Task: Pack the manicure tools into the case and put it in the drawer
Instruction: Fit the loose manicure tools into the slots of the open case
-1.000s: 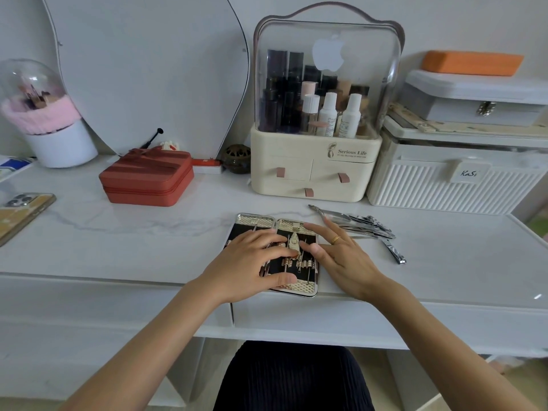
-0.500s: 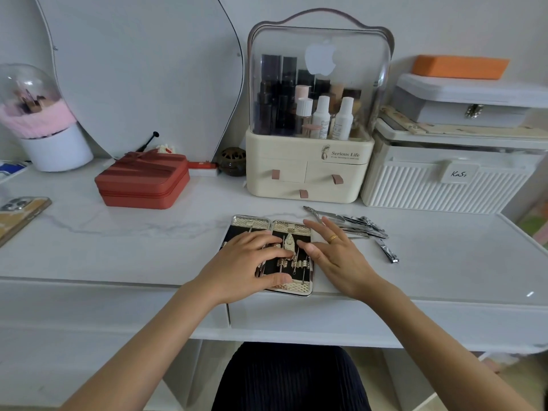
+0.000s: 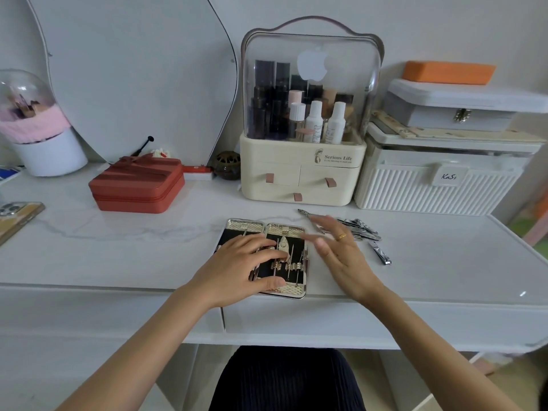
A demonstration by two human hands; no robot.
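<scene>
The manicure case (image 3: 285, 228) lies open and flat near the front edge of the white vanity top, its black lining edged in gold. Several metal tools sit in its right half, among them a nipper (image 3: 284, 244). My left hand (image 3: 237, 269) rests on the case with fingers spread over its middle, the thumb on the front rim. To the right of the case hovers my right hand (image 3: 338, 250), fingers straight and spread, holding nothing. A pile of loose metal tools (image 3: 360, 228) lies just beyond it, and a nail clipper (image 3: 379, 253) lies apart. Drawer fronts (image 3: 296, 321) run below the tabletop edge.
A red zip case (image 3: 138, 185) sits at back left, a phone (image 3: 16, 216) at the left edge. A cream cosmetics organiser (image 3: 302, 170) and a white ribbed box (image 3: 436, 188) stand behind. A mirror and a domed brush holder (image 3: 38, 129) line the back.
My right hand has lifted off the case's right half and moved right, toward the loose tools. My left hand stays on the case.
</scene>
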